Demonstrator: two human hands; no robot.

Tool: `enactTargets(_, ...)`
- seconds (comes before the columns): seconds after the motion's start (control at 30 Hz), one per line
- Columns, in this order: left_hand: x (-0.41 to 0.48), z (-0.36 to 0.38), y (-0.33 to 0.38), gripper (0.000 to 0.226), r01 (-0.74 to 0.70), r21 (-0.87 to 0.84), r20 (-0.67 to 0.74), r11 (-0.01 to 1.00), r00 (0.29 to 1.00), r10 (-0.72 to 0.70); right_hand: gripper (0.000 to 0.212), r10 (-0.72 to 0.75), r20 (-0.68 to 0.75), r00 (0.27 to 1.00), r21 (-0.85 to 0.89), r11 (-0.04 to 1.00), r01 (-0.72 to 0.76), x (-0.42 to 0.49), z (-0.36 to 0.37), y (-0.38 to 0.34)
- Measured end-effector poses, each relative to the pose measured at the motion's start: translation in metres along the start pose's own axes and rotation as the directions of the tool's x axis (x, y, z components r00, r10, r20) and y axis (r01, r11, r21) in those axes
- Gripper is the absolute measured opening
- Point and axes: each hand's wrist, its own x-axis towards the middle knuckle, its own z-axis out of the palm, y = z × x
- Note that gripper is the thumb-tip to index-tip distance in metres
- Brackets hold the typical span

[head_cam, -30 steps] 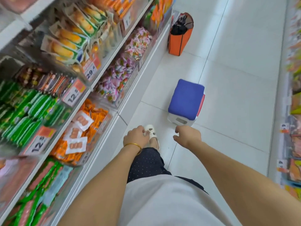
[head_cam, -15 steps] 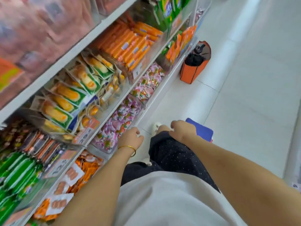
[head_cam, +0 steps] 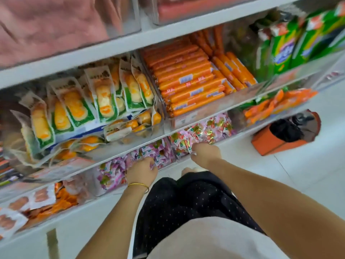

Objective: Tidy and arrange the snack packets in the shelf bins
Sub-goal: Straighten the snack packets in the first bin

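Item: small pink foil packets (head_cam: 207, 130), loose in the bottom-shelf bins (head_cam: 94, 186); likely light, crinkly, slippery, best pinched by a sealed edge; my left hand (head_cam: 142, 172) and right hand (head_cam: 205, 154) are among them, grip unclear.

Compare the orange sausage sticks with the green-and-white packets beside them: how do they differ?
The orange sausage sticks are slim tubes lying flat in neat stacked rows; the green-and-white packets are flat pouches standing and leaning. The sticks look orderly; several packets lie slumped at the front. Both sit in clear bins on one shelf.
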Motion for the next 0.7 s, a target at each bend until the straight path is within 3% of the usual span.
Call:
enactTargets(0.13,0.019,0.055,-0.012,0.024,-0.069,0.071,-0.136,0.995,0.988,0.079,0.021,-0.1,-0.2,0.975,-0.03,0.995,0.096,0.034,0.044,0.031)
enactTargets(0.23,0.029,0.093,-0.022,0.031,-0.188,0.141,-0.29,0.972,0.931,0.222,0.022,-0.209,-0.391,0.896,-0.086,0.978,0.191,0.062,0.078,0.051)
enactTargets(0.37,0.039,0.138,-0.037,0.03,-0.284,0.107,-0.515,0.953,0.804,0.298,0.022,-0.299,-0.623,0.723,-0.136,0.951,0.276,0.091,0.115,0.064)
enactTargets(0.57,0.053,0.178,-0.046,0.028,-0.338,0.064,-0.698,0.939,0.658,0.284,0.018,-0.29,-0.862,0.415,-0.059,0.871,0.487,0.115,0.15,0.074)
enactTargets(0.6,0.053,0.18,-0.043,0.027,-0.331,0.053,-0.717,0.942,0.644,0.267,0.018,-0.277,-0.873,0.4,-0.045,0.864,0.501,0.115,0.153,0.075)
enactTargets(0.7,0.052,0.178,-0.034,0.025,-0.28,-0.039,-0.727,0.959,0.666,0.165,0.016,-0.246,-0.86,0.447,0.03,0.85,0.526,0.114,0.151,0.074)
